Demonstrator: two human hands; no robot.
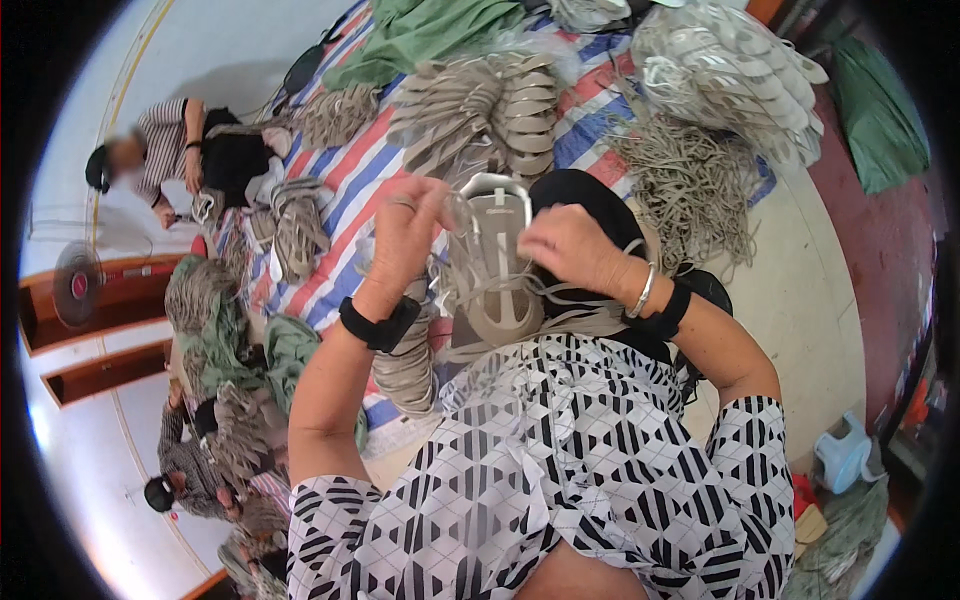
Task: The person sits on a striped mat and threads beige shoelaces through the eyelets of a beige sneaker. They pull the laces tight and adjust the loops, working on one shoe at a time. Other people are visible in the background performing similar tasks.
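Observation:
A beige shoe upper [485,265] with a pale lining lies in my lap, its toe toward me and its opening away from me. Beige shoelace [535,285] strands cross it and trail over its right side. My left hand [408,230] is raised at the shoe's left edge, fingers pinched together on a thin lace by the opening. On the opposite side, my right hand [575,245] has its fingertips pressed together beside the rim, with lace strands running just below them. The exact grip there is blurred.
Stacked shoe uppers [480,105] lie ahead on a striped sheet [350,200]. Loose laces [690,185] heap at the right, below bagged uppers [730,75]. Another stack [405,365] stands by my left forearm. Co-workers sit at left near a fan [77,284]; a blue stool [845,452] is at right.

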